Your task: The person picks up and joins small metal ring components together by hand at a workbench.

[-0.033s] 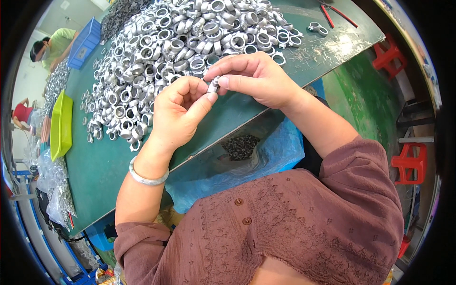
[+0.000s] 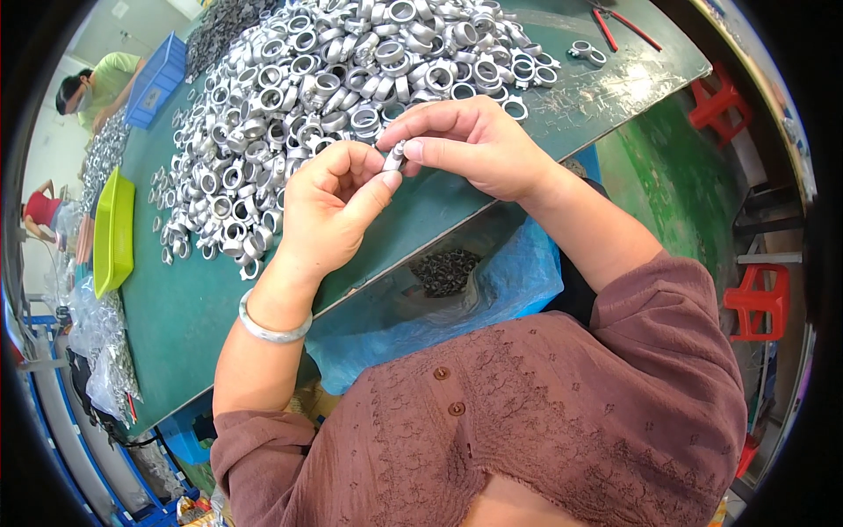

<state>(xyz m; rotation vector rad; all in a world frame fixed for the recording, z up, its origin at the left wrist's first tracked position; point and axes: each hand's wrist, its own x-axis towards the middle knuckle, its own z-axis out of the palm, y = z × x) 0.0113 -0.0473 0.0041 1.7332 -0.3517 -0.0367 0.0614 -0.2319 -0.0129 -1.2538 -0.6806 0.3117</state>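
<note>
Between my two hands, over the front edge of the table, is a small silver metal ring clamp (image 2: 395, 159), seen edge-on. My left hand (image 2: 323, 206) pinches it between thumb and bent fingers. From the other side, the thumb and forefinger of my right hand (image 2: 483, 149) close on its upper end, at a small knob or screw. Fingers hide most of the clamp. Just beyond my hands spreads a big heap of similar silver ring clamps (image 2: 263, 97) on the green table (image 2: 171, 351).
Below the table edge hangs a blue plastic bag (image 2: 518, 277) with small dark parts (image 2: 445, 270). Red-handled pliers (image 2: 606, 31) lie far right. A yellow-green tray (image 2: 114, 233) and blue bin (image 2: 156, 81) stand left. Red stools (image 2: 760, 303) are at right. Two other people work far left.
</note>
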